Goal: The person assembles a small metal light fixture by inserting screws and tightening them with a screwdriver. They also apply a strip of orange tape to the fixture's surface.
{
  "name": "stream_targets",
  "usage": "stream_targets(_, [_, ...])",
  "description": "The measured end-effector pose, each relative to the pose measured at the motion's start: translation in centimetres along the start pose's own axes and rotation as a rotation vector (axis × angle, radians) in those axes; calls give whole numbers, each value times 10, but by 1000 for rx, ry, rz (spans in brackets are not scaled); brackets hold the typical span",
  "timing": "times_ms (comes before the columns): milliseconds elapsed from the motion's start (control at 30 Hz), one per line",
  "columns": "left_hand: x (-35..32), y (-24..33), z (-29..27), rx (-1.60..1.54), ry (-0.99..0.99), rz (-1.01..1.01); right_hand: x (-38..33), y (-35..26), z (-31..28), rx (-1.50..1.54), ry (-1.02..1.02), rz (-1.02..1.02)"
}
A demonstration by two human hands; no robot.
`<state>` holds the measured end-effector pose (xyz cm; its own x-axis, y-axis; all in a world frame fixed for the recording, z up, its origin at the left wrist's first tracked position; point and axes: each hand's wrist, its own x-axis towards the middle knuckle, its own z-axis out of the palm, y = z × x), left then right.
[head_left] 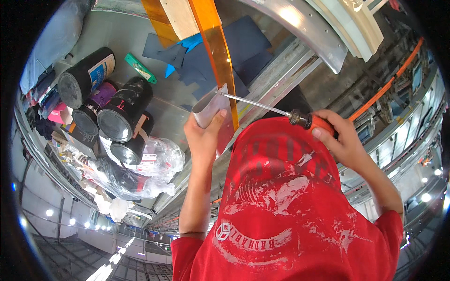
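Note:
My left hand (204,136) pinches a curled, silvery-grey sheet piece (206,108) between thumb and fingers. In my right hand (341,140) is the orange-and-black handle of a screwdriver (262,106), held out to the right with its shaft pointing left. The screwdriver's tip meets the upper end of the sheet piece, beside a translucent amber strip (218,47). That strip hangs down behind the piece from the top of the view. What the tip presses on is too small to make out.
Several black cans (116,124) lie at the left near a green utility knife (139,69) and a clear plastic bag (161,161). Dark blue-grey sheets (248,42) are spread on the bench (115,28). A curved metal panel (300,23) juts in at upper right.

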<state>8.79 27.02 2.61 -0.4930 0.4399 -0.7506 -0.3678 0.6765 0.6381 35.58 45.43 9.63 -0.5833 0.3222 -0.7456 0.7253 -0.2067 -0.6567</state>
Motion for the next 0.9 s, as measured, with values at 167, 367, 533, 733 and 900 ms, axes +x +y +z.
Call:
stream_targets(167, [3,-2,-2,-20,11,-5,2,-10,7,391,-59,239])
stream_targets(367, [1,1,0,-126,24,-78,4,-3,6,-531,200,-441])
stream_targets(533, [1,2,2,-115,10,-28,3,-4,13,-150,153,-261])
stream_targets(733, [2,-2,0,29,-27,-21,4,-7,5,670,-180,464])
stream_targets(900, [-6,14,5,168,-105,80,6,-1,5,407,-4,200])
